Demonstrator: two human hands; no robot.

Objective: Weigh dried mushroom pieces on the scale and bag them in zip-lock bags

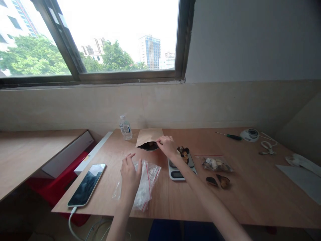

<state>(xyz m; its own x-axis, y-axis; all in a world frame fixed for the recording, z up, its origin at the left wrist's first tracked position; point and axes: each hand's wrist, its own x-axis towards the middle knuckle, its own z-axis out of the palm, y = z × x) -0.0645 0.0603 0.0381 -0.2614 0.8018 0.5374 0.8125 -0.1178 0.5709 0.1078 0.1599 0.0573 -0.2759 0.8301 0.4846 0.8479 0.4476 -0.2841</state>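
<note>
My right hand (167, 146) pinches the right edge of the mouth of a brown paper bag (149, 135), which lies with its dark opening facing me. Something light brown shows inside it. My left hand (130, 170) hovers over clear zip bags (145, 184) with red seal lines, fingers apart and nothing in them. Under my right forearm stands a white kitchen scale (176, 176), partly hidden, with dark-edged dried slices (184, 154) on its plate. To its right lie a filled clear zip bag (217, 164) and two loose brown dried pieces (223, 181).
A water bottle (125, 128) stands left of the paper bag. At the table's left edge lies a phone (87, 185) with a white cable plugged in. Far right are a screwdriver (233, 137), a white dome camera (249, 135) with its cable, and white sheets (299, 180).
</note>
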